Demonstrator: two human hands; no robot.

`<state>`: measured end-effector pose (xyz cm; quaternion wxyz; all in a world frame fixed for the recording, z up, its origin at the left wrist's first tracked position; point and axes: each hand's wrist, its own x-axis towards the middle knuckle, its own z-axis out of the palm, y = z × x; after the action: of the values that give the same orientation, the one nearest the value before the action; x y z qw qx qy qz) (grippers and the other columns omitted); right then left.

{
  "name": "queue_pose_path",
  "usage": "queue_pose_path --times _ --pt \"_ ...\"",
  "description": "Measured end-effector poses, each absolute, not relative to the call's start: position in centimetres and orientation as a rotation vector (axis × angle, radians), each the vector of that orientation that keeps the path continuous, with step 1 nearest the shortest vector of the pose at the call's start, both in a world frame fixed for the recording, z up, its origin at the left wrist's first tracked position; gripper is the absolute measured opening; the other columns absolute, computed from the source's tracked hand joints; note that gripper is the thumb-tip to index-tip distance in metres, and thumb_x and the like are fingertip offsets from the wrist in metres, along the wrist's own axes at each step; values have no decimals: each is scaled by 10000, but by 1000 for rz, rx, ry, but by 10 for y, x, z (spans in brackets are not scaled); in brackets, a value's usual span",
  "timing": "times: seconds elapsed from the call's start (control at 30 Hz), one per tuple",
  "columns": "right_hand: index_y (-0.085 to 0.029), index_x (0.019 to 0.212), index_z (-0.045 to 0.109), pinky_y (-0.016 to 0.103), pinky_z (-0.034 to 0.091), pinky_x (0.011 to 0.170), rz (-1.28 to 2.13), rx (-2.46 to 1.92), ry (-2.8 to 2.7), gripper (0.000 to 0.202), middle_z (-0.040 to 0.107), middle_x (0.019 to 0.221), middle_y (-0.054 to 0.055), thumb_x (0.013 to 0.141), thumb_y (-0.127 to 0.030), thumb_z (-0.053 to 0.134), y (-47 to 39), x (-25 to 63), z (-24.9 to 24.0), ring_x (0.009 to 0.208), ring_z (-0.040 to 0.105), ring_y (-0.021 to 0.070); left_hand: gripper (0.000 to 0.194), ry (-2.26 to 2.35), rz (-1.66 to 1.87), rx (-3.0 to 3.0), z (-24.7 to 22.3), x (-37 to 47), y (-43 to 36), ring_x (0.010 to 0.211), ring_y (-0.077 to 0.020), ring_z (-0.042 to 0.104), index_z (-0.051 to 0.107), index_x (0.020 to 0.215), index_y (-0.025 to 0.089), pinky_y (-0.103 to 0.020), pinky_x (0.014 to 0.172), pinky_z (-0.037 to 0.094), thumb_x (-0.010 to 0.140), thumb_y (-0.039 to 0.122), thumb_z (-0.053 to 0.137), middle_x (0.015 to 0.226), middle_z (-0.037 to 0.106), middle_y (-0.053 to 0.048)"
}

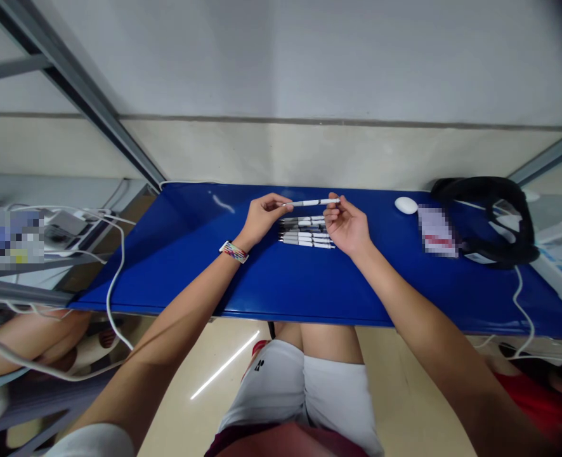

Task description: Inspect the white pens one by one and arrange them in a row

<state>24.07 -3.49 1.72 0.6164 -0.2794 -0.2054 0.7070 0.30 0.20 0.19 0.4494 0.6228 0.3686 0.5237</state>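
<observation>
A slim white pen [312,203] with a dark band is held sideways between my two hands, above the table. My left hand [264,219] pinches its left end between thumb and fingers. At the other end, my right hand [346,223] grips the pen tip-side with thumb and fingertips, palm turned toward me. Just below lies a row of several similar white and grey pens [304,238], side by side on the blue table [281,285]. My right fingers hide some of their right ends.
Toward the right are a white computer mouse [406,205], a blurred pale packet [437,232] and a black headset-like strap [509,222]. A white cable [114,285] hangs over the left edge. A wall [281,155] backs the table; other people sit at both sides.
</observation>
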Motion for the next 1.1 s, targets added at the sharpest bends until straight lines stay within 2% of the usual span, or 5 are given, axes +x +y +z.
queue_pose_path --times 0.53,0.7,0.8,0.9,1.1 --pt "-217 1056 740 230 595 629 1591 -675 -481 135 755 830 15 984 -323 697 -33 241 17 689 678 116 318 903 1286 1518 4 6 1 800 -171 694 805 946 183 -315 762 541 774 427 916 875 782 -57" --pt "-229 1132 767 279 590 611 1506 -736 -656 332 780 852 41 931 -492 754 -33 243 17 681 688 150 299 903 1304 1547 4 4 1 806 -169 693 801 951 189 -311 763 540 793 420 905 882 780 -53" --pt "-264 1037 808 273 557 612 1280 -855 -880 233 766 840 17 840 -376 863 -31 243 12 693 662 145 279 947 1332 1577 3 1 3 790 -170 686 804 955 190 -314 754 534 807 406 900 874 781 -54" --pt "-284 913 834 291 555 697 950 -995 -1109 113 752 871 12 809 -286 879 -28 246 4 782 649 163 283 976 1333 1586 -2 0 5 796 -181 696 815 980 187 -321 758 533 807 396 897 894 794 -67" --pt "-321 940 840 460 532 984 691 -1119 -1454 91 772 1002 60 853 -310 818 -17 260 -13 1028 655 289 257 1113 1255 1806 -11 -5 12 784 -207 690 852 1047 219 -347 782 519 892 418 799 918 823 -78"
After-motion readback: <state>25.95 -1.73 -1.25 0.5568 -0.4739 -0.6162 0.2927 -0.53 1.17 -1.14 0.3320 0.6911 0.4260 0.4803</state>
